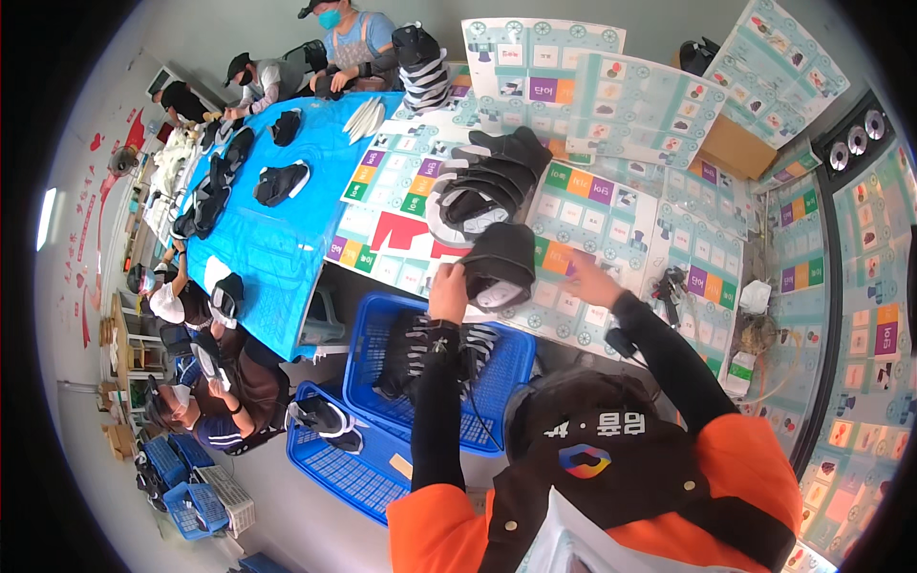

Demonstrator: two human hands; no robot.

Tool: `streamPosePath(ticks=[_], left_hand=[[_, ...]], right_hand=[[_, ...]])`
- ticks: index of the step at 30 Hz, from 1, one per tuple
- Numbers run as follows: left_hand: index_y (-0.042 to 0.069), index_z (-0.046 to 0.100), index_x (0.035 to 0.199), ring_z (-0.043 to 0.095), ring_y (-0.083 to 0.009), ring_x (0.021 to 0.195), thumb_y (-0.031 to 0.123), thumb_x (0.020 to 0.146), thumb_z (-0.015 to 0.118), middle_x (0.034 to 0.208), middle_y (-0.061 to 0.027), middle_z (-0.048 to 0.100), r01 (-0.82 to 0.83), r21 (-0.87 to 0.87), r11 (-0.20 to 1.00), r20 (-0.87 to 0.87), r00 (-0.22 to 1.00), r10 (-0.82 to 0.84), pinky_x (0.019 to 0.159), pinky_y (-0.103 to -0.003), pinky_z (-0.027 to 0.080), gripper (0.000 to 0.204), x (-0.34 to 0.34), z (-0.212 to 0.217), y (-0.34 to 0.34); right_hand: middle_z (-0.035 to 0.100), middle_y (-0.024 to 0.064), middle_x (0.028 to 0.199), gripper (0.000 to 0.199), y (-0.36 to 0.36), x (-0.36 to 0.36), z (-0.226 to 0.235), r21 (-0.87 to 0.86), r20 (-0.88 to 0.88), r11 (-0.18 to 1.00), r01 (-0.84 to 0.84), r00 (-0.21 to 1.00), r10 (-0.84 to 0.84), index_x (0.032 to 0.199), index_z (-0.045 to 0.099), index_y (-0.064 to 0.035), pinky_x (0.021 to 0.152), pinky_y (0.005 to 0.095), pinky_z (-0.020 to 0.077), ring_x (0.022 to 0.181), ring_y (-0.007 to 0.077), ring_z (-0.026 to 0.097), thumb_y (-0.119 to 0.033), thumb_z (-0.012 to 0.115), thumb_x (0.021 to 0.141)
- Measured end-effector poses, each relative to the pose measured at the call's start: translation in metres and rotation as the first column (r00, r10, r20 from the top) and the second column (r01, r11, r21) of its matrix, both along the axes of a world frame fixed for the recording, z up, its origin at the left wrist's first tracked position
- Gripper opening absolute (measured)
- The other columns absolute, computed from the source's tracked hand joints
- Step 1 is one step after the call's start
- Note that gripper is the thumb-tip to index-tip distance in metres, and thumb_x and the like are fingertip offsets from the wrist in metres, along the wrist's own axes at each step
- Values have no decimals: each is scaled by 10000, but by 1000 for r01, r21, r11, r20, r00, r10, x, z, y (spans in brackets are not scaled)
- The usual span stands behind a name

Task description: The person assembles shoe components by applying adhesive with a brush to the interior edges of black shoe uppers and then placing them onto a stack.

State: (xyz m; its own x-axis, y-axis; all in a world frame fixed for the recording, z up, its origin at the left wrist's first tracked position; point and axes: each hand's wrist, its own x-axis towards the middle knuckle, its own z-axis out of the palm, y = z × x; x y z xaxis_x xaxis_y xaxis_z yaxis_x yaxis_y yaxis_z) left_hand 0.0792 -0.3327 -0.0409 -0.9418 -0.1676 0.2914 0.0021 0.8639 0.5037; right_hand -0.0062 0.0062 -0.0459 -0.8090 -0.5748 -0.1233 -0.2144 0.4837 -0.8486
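Observation:
Over the front edge of the table, my left hand (447, 293) is closed on the near-left edge of a black shoe upper (503, 256) with a pale inside. To the right of it, my right hand (592, 281) is apart from the upper, its fingers stretched out low over the patterned table covering (611, 205); I see nothing in it. Just beyond the held piece lies an overlapping row of black shoe uppers (527, 153) with white and grey linings. Below my left forearm, a blue basket (521, 368) contains several black uppers with light lacing strips (406, 355).
A second blue basket (368, 487) with an upper stands lower left. On the left, a blue-covered table (310, 234) bears scattered uppers; several people work around it. A tall stack of uppers (420, 72) stands at the back. Small black tools (667, 296) lie right of my right hand.

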Motion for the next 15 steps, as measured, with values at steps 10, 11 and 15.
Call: streamPosePath(ticks=[10, 11, 15], left_hand=[[19, 617, 1020, 631, -444, 918, -6, 892, 634, 1014, -190, 618, 78, 288, 954, -60, 996, -63, 776, -457, 517, 131, 57, 46, 19], [15, 622, 1009, 633, -441, 909, -24, 875, 637, 982, -190, 619, 88, 334, 938, -106, 993, -55, 774, -444, 518, 141, 60, 54, 19], [0, 654, 968, 633, -434, 910, -36, 845, 642, 921, -207, 632, -79, 273, 959, -171, 977, 129, 761, -440, 520, 129, 69, 79, -5]], right_hand=[[661, 289, 757, 196, -94, -36, -13, 214, -473, 942, 260, 871, -133, 962, 585, 15, 728, 617, 513, 782, 505, 660, -174, 570, 912], [663, 290, 764, 198, -85, -53, -18, 206, -517, 933, 296, 842, -153, 923, 591, 21, 725, 616, 512, 780, 509, 658, -176, 571, 910], [667, 284, 778, 213, -44, -89, 22, 173, -566, 891, 420, 783, -259, 911, 604, 29, 719, 587, 520, 781, 482, 667, -184, 599, 917]])
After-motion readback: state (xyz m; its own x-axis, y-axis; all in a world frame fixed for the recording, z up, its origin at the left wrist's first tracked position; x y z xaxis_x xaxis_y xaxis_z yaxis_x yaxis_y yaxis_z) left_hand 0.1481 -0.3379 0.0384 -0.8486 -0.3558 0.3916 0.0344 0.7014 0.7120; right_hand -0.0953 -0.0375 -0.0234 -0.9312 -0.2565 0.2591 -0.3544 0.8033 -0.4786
